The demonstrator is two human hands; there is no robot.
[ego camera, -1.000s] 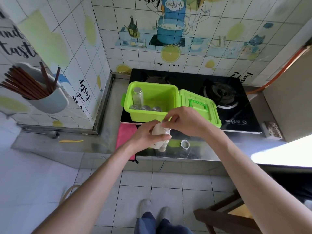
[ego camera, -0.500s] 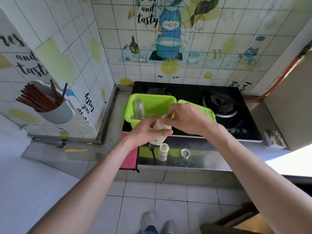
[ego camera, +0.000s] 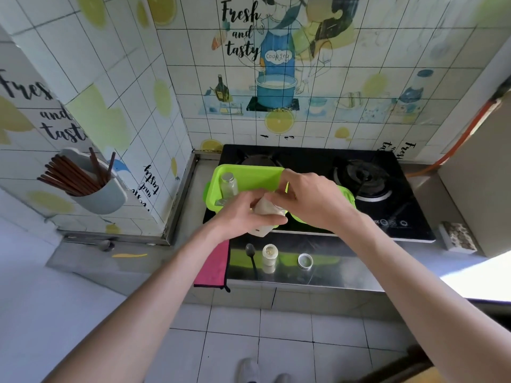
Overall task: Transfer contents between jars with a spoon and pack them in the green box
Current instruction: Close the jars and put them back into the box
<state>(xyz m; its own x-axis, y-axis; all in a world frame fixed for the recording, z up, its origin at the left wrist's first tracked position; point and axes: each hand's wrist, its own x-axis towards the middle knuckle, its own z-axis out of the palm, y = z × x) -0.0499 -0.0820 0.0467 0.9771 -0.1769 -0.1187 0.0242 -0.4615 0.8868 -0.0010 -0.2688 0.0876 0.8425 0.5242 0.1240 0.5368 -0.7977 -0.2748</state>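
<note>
I see the jar [ego camera: 266,210] in play held up in the air over the near edge of the stove [ego camera: 367,186], just in front of the green box [ego camera: 249,168]. It is small and clear, packed with a pale cream-coloured filling, and tilted so its top leans to the right. My view of its mouth is blocked, so I cannot tell whether a cap is on it.

The left hand [ego camera: 240,217] has its fingers wrapped round the jar's body from the left. The right hand [ego camera: 315,200] is curled over the jar's top end, fingertips pinched onto it. The two hands meet on the jar.

The green box sits open on the left part of the stove, its lid [ego camera: 349,199] folded out to the right behind the right hand. Inside, at the left, a capped bottle [ego camera: 228,185] stands upright.

Nearer to me, on the steel counter [ego camera: 345,275], an open small jar [ego camera: 269,254] stands with a dark spoon [ego camera: 251,254] lying just left of it and a loose cap [ego camera: 305,261] to its right. A pink cloth [ego camera: 214,265] hangs over the counter's edge further left. On the left wall a holder of chopsticks [ego camera: 91,186] is mounted.
</note>
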